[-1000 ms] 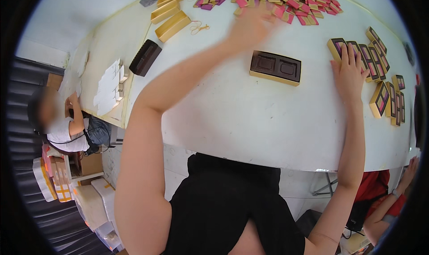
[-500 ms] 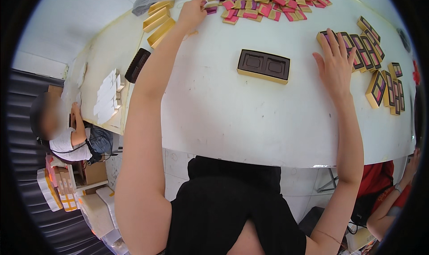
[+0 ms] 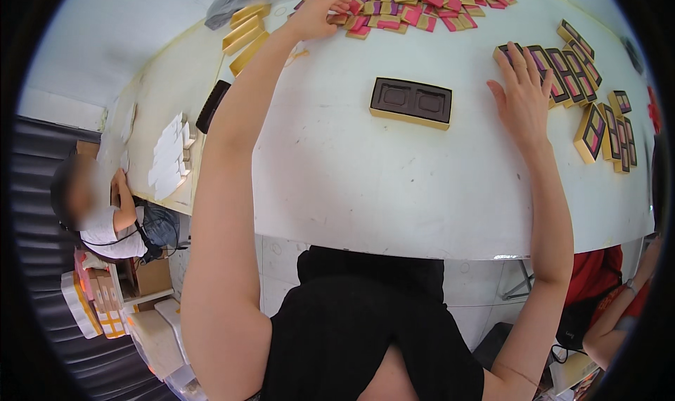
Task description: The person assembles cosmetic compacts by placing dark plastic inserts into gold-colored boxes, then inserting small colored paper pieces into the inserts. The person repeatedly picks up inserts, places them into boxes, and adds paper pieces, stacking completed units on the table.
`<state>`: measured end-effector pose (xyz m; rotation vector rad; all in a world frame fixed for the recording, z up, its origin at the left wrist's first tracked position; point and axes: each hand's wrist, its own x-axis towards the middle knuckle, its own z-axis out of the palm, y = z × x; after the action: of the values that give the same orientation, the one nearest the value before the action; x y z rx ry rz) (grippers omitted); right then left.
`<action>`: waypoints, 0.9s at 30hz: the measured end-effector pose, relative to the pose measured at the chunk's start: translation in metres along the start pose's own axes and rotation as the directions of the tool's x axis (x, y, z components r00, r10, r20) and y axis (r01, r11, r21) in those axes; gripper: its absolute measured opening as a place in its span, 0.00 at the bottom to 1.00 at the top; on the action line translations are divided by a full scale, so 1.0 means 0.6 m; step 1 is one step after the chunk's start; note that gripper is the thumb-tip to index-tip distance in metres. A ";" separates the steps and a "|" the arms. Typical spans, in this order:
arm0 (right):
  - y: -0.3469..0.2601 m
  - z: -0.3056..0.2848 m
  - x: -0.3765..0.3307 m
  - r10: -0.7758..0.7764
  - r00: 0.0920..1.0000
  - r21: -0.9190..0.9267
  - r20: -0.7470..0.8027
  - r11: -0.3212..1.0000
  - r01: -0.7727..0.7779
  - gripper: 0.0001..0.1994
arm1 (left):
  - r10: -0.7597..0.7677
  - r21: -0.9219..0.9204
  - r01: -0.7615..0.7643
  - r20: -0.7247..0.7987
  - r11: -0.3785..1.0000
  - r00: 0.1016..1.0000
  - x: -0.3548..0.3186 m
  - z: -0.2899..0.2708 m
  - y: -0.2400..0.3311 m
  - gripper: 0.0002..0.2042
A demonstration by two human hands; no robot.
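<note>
My left hand (image 3: 318, 18) reaches to the near left edge of a heap of small wrapped pieces (image 3: 422, 7) in pink, purple and gold. Its fingers and thumb are apart over the pieces there. My right hand (image 3: 524, 95) lies with fingers stretched at the left end of a row of filled gold boxes (image 3: 562, 77). Its fingertips are over the leftmost box, partly hiding it. Between my hands, closer to me, sits a gold box with a dark brown insert (image 3: 411, 104); both square hollows of the insert hold nothing.
More filled boxes (image 3: 606, 134) stand at the right. Gold box sleeves (image 3: 246, 39) and a dark tray (image 3: 212, 107) are beside my left forearm. White folded cartons (image 3: 171, 155) lie on the left table, where another person (image 3: 116, 221) sits. Another person's arm (image 3: 619, 320) shows at lower right.
My left hand has moved slightly right and its fingers have spread from a closer pinch. My right hand stays almost in place by the boxes; the whole view has shifted a little.
</note>
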<state>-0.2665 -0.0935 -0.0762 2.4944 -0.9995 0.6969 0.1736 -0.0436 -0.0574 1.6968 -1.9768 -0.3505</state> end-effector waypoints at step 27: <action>-0.043 -0.027 -0.011 -0.266 0.947 0.579 -0.181 0.750 0.321 0.23 | 0.138 -0.224 -0.113 0.100 0.968 0.985 -0.044 0.084 0.341 0.19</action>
<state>-0.2573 -0.0642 -0.0705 3.0241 -0.3457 1.1498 -0.0234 0.0142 -0.0019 1.4354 -2.0332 -0.6078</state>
